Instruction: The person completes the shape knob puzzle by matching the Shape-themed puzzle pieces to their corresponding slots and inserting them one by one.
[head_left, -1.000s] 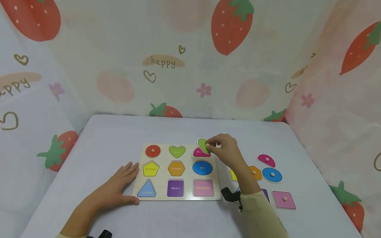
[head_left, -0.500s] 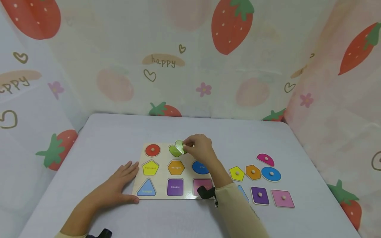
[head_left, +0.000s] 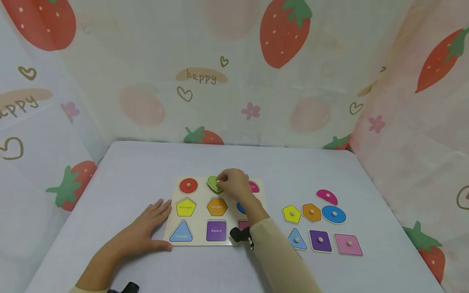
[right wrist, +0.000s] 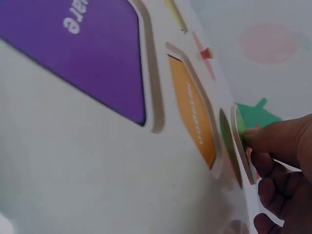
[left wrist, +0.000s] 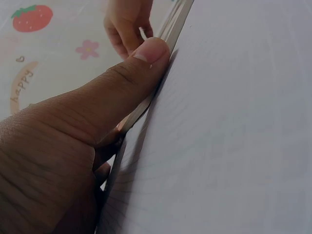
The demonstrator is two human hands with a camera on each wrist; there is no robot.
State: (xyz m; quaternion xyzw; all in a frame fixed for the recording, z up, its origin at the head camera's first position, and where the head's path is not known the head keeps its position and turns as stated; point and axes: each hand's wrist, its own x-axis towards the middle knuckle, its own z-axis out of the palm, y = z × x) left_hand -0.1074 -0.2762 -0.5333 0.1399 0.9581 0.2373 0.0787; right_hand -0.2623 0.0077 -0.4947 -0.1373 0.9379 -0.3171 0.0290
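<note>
A wooden shape puzzle board (head_left: 198, 221) lies flat on the white table. My right hand (head_left: 234, 184) pinches the knob of a green heart puzzle piece (head_left: 211, 184) over the heart recess. In the right wrist view the heart piece (right wrist: 237, 134) stands on edge with a gap from the recess (right wrist: 228, 146). A red circle piece (head_left: 184, 186) sits in its slot at the board's far left corner. Along the board's left edge rests my left hand (head_left: 146, 228), fingers extended; in the left wrist view its thumb (left wrist: 131, 68) touches the board's side.
Loose knobbed pieces lie right of the board: a pink half circle (head_left: 326, 197), a yellow pentagon (head_left: 288, 213), an orange hexagon (head_left: 308, 211), a blue oval (head_left: 329, 217), a blue triangle (head_left: 295, 244), a purple square (head_left: 318, 246) and a pink rectangle (head_left: 342, 244). Strawberry-print curtains surround the table.
My right hand has carried the heart piece leftward from above the half-circle recess to the heart recess, and lowered it. My left hand stays at the board's edge.
</note>
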